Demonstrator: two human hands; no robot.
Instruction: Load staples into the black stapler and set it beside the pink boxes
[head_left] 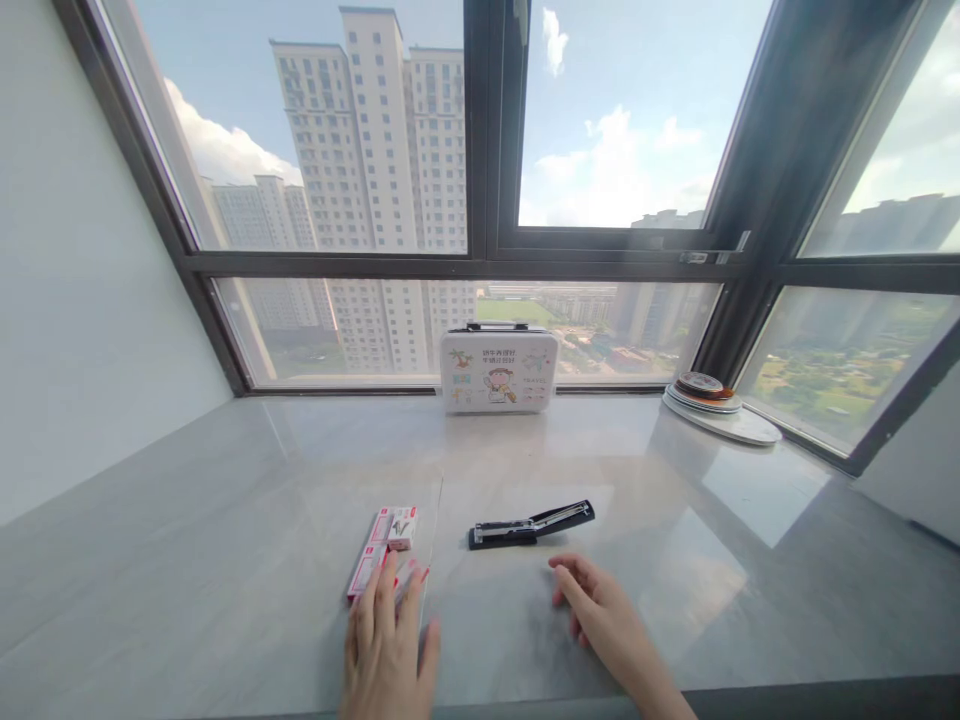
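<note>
My left hand (386, 635) is open, fingers spread and pointing forward, its fingertips over the near end of a group of small red-and-white boxes. One of these, a staple box (403, 527) with a picture on its top, stands at the far end beside flat pink-edged boxes (367, 570). My fingers partly cover another box at the near end. A black stapler (531, 526) lies folded open on the counter, its metal inner parts showing. Nearer to me, just below the stapler's right half, my right hand (604, 615) has its fingers curled in, with nothing visible in them.
Behind the stapler a white case (499, 372) with cartoon prints and a black handle stands upright against the window. A stack of round plates or lids (720, 405) sits in the back right corner. The grey marble-look counter (225, 560) ends at a front edge near me.
</note>
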